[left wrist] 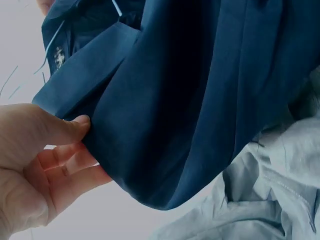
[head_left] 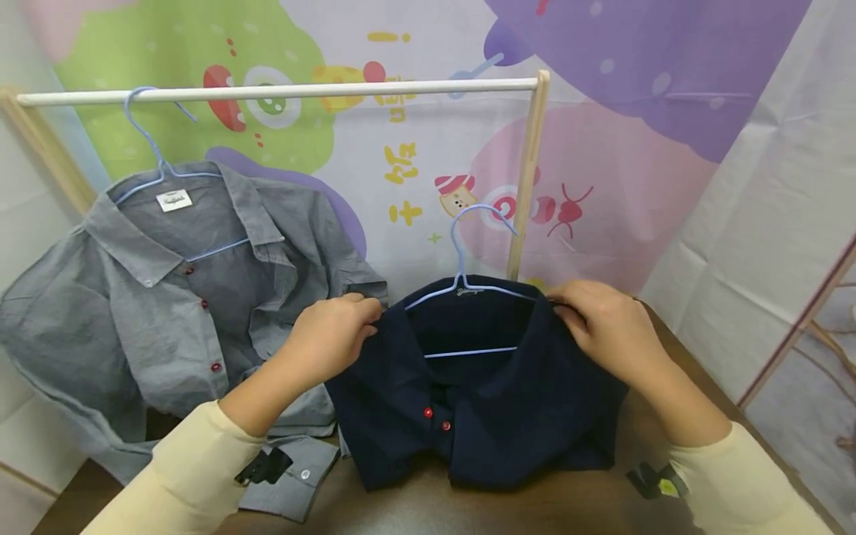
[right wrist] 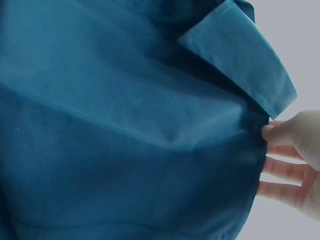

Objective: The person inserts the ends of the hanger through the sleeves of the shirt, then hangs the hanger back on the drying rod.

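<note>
Both hands hold up a dark navy shirt (head_left: 508, 401) by its shoulders, with a light blue hanger (head_left: 461, 281) inside its collar. In the left wrist view, my left hand (left wrist: 45, 165) pinches the cloth beside the collar between thumb and fingers. On the other shoulder, my right hand (right wrist: 297, 155) pinches the fabric close to the collar's edge, its other fingers behind the cloth. The hanger's hook stands free below the rail, touching neither hand. Red buttons (head_left: 428, 412) show on the shirt's front, which is partly open at the neck.
A grey shirt (head_left: 167, 327) hangs on another blue hanger (head_left: 143, 126) from the white rail (head_left: 281, 92) of a wooden rack, at the left. The rack's right post (head_left: 528, 163) rises behind the navy shirt. Below lies a brown tabletop (head_left: 401, 513); a printed cloth backdrop stands behind.
</note>
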A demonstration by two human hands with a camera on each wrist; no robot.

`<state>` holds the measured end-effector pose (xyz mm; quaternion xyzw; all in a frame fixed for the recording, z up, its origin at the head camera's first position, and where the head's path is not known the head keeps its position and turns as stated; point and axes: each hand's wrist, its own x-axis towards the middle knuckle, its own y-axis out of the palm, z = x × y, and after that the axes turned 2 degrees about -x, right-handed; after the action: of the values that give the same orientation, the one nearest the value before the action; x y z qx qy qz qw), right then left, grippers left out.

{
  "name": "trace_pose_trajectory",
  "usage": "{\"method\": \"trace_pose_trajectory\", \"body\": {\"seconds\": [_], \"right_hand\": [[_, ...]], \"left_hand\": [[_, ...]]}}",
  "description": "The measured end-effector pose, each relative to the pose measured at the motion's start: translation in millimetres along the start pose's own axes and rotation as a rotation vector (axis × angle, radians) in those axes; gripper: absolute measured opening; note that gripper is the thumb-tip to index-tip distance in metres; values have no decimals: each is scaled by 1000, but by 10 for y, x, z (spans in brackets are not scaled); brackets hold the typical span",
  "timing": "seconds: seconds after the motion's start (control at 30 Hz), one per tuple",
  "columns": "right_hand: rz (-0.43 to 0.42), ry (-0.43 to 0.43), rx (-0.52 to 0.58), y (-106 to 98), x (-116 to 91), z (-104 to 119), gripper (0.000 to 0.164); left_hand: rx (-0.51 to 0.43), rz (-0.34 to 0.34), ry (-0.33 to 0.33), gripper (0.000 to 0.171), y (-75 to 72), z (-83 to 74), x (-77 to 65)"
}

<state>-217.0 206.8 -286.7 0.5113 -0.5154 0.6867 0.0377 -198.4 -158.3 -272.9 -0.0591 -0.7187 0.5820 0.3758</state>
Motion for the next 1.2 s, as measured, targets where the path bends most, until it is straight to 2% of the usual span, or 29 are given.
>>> {"method": "trace_pose_trajectory", "body": {"seconds": [0.17,0.37,0.57,0.77,0.9,0.97,1.1,1.2], "right_hand": [[18,-40,78,-85,33,-74,37],[-51,-36,154,-148,45,-179,43],[-100,38,144,-189,50,-182,45],[-85,122,183,-200,48,-163,51],[-57,198,270,-192,42,-164,54],[-48,253,352,-187,41,-175,53],[-35,346,521,-194,52,-222,47],[-16,376,577,-207,67,-272,42]], "left_hand": [[-9,-29,-3,13,-99,37,-63],[-5,-118,-7,13,-280,100,-145],[28,-198,-45,14,-451,161,-197],[39,-261,-51,16,-577,225,-269],[53,-288,-64,15,-659,267,-304],[58,-296,-74,14,-705,285,-317],[80,-310,-104,14,-809,328,-348],[94,-314,-132,13,-888,365,-374]]}}
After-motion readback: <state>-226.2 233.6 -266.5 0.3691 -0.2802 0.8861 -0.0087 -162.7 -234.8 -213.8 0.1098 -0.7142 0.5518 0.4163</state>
